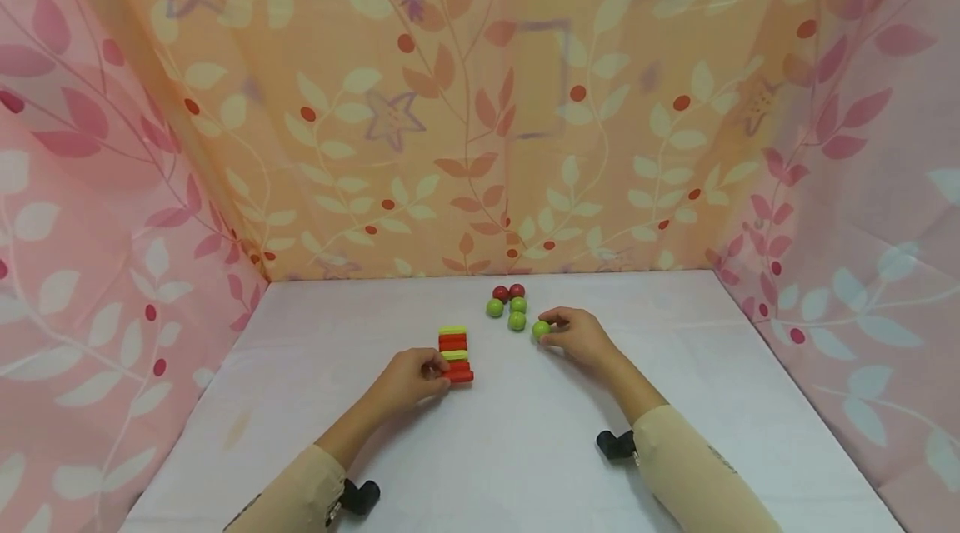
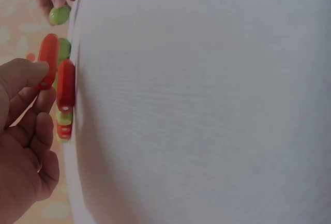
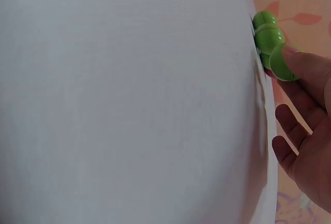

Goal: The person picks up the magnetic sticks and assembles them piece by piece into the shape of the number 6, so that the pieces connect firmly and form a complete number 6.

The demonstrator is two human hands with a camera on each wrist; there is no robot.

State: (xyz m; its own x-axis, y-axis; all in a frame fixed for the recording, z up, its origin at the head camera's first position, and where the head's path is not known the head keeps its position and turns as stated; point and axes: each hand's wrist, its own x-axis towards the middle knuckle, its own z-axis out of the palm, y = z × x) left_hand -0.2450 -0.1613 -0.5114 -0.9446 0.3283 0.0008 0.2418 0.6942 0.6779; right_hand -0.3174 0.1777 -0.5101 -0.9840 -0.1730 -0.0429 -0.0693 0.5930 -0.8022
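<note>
Between thumb and fingers, my left hand (image 1: pixel 411 379) pinches a red stick-like block (image 2: pixel 49 53) with rounded ends. In the left wrist view it is raised above another red block (image 2: pixel 65 86) on the table. That one lies at the near end of a row of alternating red and yellow-green blocks (image 1: pixel 453 331). To the right, my right hand (image 1: pixel 579 335) pinches a small green ball (image 1: pixel 541 331) with thumb and fingertips. Beside it on the table are three more green balls (image 1: pixel 517 321) and two dark red balls (image 1: pixel 501 294) behind them.
A white cloth covers the table (image 1: pixel 525 450). Floral curtains stand behind it (image 1: pixel 465 100) and along the left (image 1: pixel 97 266) and right sides. Black camera mounts (image 1: pixel 617 444) jut from both wrists near the sleeves.
</note>
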